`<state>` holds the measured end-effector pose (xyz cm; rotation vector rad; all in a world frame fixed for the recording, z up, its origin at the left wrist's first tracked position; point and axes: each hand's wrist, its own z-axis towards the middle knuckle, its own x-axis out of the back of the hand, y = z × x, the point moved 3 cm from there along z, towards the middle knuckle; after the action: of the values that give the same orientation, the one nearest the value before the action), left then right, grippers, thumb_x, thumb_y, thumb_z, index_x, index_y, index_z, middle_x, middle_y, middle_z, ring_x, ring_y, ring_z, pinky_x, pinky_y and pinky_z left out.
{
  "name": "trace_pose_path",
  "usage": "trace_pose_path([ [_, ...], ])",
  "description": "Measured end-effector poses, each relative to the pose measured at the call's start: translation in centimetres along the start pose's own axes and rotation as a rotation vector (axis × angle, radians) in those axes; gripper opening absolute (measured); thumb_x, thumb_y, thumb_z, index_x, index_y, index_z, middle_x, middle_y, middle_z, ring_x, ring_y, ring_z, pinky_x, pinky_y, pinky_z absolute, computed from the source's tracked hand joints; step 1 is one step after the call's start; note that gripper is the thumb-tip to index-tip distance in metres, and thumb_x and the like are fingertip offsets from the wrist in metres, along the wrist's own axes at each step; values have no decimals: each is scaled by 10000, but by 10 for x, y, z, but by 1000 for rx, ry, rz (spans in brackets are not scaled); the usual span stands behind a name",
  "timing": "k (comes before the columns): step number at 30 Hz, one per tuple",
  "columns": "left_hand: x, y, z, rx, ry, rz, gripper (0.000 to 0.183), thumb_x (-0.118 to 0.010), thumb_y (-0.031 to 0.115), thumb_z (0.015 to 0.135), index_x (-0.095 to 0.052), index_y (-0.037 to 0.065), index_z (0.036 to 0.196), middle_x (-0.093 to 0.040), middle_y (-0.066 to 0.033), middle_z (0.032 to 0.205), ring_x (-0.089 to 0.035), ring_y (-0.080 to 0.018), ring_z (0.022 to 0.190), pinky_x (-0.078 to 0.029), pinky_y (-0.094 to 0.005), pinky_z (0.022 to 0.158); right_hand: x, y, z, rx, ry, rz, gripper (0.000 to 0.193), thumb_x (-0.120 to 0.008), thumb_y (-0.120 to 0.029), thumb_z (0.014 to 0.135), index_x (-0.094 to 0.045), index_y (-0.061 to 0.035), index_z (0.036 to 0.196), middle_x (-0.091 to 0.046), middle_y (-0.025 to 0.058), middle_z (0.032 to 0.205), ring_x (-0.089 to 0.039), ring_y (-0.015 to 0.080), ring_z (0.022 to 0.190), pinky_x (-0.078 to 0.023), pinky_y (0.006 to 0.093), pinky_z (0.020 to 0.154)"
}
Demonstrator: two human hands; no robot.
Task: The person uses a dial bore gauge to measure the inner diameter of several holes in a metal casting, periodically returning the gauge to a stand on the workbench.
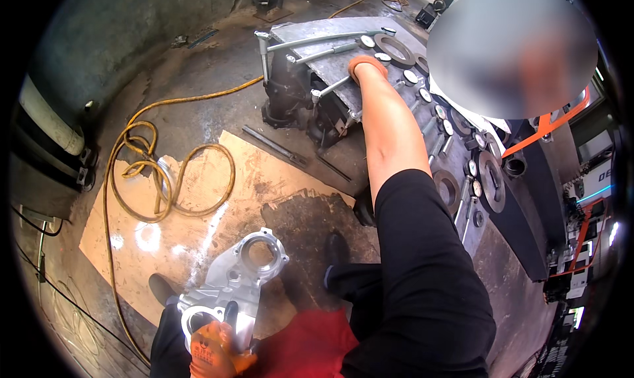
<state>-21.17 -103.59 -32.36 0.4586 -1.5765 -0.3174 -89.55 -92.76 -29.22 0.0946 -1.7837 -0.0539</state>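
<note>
At the bottom, my left hand (214, 351), in an orange glove with dark fingertips, grips the near end of a silver cast-metal housing (234, 279). A large round bore is at the housing's far end, and another opening lies beside my hand. My right arm stretches out to a metal-topped table. There my right hand (367, 66), also in an orange glove, is closed around the middle of a dial bore gauge (331, 87). The gauge's measuring head juts past the table edge, and its dial shows beyond the glove. My right fingers are mostly hidden.
More long gauges (323, 38), dials (411, 78) and thick metal rings (492, 180) lie on the table (300, 31). A yellow hose (228, 173) coils over cardboard (264, 173) on the floor, near a metal bar (274, 145). A blurred patch covers the upper right.
</note>
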Motion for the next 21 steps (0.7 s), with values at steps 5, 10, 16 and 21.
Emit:
trace_pose_path([
  [5, 0, 2, -1, 19, 9, -4, 429, -757, 264, 527, -528, 13, 788, -538, -174, 734, -552, -382, 673, -433, -478, 607, 20, 40, -16, -28, 124, -13, 398, -601, -217, 895, -671, -173, 1285, -585, 62, 1406, -587, 256, 1262, -518, 448, 970],
  [10, -4, 2, -2, 15, 77, -11, 444, -747, 248, 533, -532, -9, 825, -547, -192, 750, -556, -400, 689, -437, -476, 616, -1, 99, 20, 24, -166, -247, 426, -498, -280, 929, -632, -145, 1311, -590, 77, 1382, -589, 226, 1243, -475, 401, 996],
  [16, -6, -1, -5, 79, 75, -32, 503, -760, 253, 529, -534, -23, 883, -552, -201, 742, -569, -422, 693, -464, -480, 655, -35, 108, 35, 29, -13, 60, 493, -547, -399, 870, -682, -81, 1222, -627, 145, 1319, -581, 282, 1259, -440, 372, 1041],
  [21, -5, 1, -6, -21, 88, 62, 680, -778, 334, 606, -554, -107, 1073, -620, -237, 836, -607, -415, 714, -488, -485, 682, 2, 108, -56, 59, 212, 454, 517, -536, -458, 916, -676, -53, 1204, -645, 185, 1264, -601, 335, 1207, -471, 388, 980],
])
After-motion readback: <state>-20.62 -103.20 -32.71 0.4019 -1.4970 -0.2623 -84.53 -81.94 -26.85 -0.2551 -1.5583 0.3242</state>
